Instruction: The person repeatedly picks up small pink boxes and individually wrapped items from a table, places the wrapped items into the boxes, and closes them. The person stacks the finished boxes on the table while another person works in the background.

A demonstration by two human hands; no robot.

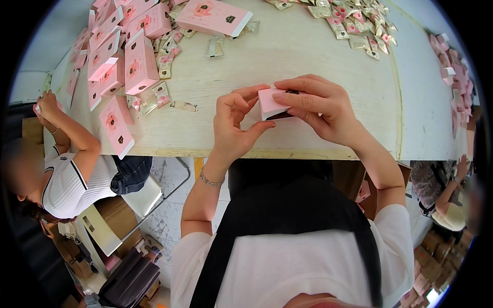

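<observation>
A small pink box (pixel 270 102) is held over the near edge of the pale wooden table (pixel 287 56), gripped by both hands. My left hand (pixel 234 123) pinches its lower left corner with thumb and fingers. My right hand (pixel 317 105) wraps over its top and right side, with the fingertips on the upper face. The box's dark open end shows under my right fingers.
Several flat pink boxes (pixel 131 61) lie piled at the table's left, one larger pink box (pixel 213 16) at the top. Small sachets (pixel 354 23) are heaped at the top right. Seated people work at the left (pixel 67 169) and right (pixel 452 195). Cardboard cartons stand on the floor.
</observation>
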